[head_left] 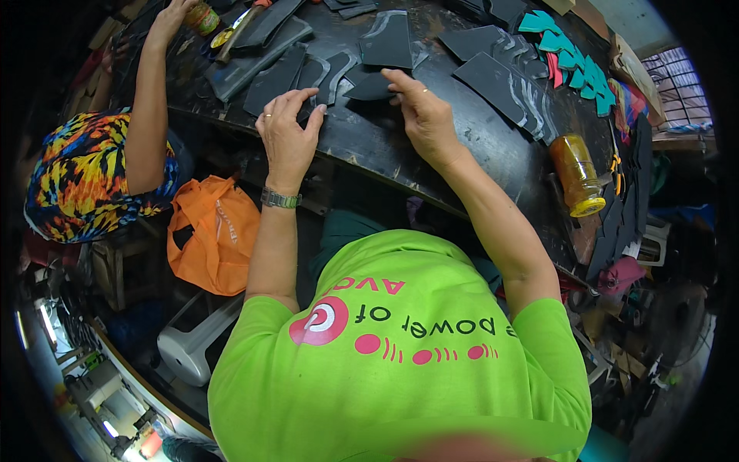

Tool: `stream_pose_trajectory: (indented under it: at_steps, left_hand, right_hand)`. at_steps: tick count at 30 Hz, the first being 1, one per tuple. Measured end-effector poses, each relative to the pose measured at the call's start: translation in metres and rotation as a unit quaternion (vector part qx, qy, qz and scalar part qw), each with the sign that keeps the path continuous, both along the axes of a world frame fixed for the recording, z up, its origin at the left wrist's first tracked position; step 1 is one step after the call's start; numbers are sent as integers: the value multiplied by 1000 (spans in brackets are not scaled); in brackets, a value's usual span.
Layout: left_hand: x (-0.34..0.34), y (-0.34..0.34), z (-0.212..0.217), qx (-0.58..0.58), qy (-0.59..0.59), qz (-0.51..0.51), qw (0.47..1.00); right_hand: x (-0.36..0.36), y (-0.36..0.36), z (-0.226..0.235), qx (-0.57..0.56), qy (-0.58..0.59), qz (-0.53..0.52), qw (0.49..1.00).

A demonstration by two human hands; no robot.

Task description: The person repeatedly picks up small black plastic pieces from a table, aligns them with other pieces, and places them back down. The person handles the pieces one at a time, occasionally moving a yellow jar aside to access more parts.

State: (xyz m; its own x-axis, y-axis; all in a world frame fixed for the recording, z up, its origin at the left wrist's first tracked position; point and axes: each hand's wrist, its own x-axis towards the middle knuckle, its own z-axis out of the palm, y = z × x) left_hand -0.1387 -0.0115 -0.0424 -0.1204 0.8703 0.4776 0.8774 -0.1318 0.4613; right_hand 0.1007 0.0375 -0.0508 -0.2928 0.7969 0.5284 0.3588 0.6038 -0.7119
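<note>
My right hand pinches a small curved black cut piece between thumb and forefinger, just above the dark table. With fingers spread and thumb apart, my left hand rests at the near end of a flat black piece. Between my hands lie curved black pieces with grey edge bands. Beyond them is a larger black panel with a grey band along one edge. Several similar banded panels overlap to the right of my right hand.
A glue-stained jar with yellow lid lies at the right, near orange-handled scissors. Teal pieces fan out at the far right. A co-worker's arm reaches a jar at left. An orange bag hangs below the table edge.
</note>
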Motion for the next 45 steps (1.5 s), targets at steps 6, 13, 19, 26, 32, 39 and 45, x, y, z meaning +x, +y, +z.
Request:
stream_pose_trajectory:
  at_steps: [6,13,19,26,32,39,45]
  left_hand:
    - [11,8,10,28,-27,-22,999]
    - [42,16,15,23,-42,-116,992]
    - [68,33,8,-47,64,-77,994]
    - [72,38,4,-76,9,-68,995]
    - [72,43,8,-104,-75,-86,988]
    - [75,42,3,-93,-141,-118,979]
    - [69,45,0,-77,-162,-162,970]
  right_hand:
    - [11,-1,5,-89,133,-26,987]
    - [15,18,26,-52,-10,-129,990]
    - [-9,65,25,-7,-222,-206,953]
    - [-18,74,18,-54,-217,-229,948]
    - [5,73,33,-39,239,-137,960]
    - [106,-26,67,-45,158,-135,977]
    - [145,-84,42,-28,-104,-291,951]
